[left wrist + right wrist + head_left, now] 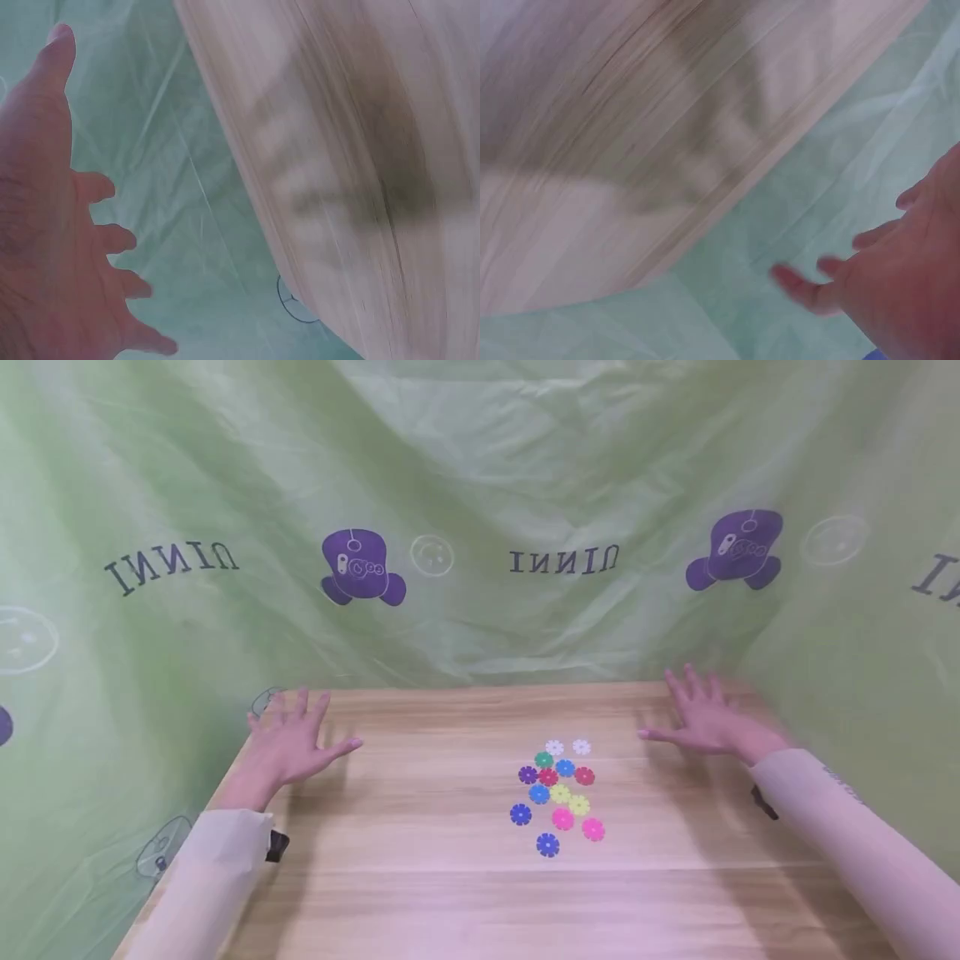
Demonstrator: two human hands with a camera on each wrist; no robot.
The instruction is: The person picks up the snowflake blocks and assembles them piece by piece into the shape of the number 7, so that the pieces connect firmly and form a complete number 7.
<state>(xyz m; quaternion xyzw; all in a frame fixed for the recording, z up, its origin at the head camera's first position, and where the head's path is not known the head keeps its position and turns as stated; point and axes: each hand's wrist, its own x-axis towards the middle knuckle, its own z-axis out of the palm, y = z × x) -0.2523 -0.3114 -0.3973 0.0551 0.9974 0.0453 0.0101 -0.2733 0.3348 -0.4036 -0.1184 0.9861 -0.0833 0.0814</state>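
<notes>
Several small notched plastic discs, like flower-shaped interlocking pieces, lie flat in a loose cluster right of the table's middle. White discs (581,747) are at the far end, then a green disc (543,760), a purple disc (528,774) and red discs (585,776). Yellow discs (560,793), pink discs (593,829) and dark blue discs (547,845) lie nearer. My left hand (288,747) hovers with fingers spread near the far left corner, holding nothing. Over the far right side, my right hand (708,718) is likewise spread and empty, its thumb pointing toward the discs.
The wooden table (420,827) ends at a green printed curtain (480,635) that hangs behind it and along both sides. In the left wrist view, the table's edge (240,161) runs beside the hand. Shadows of both arms fall on the wood.
</notes>
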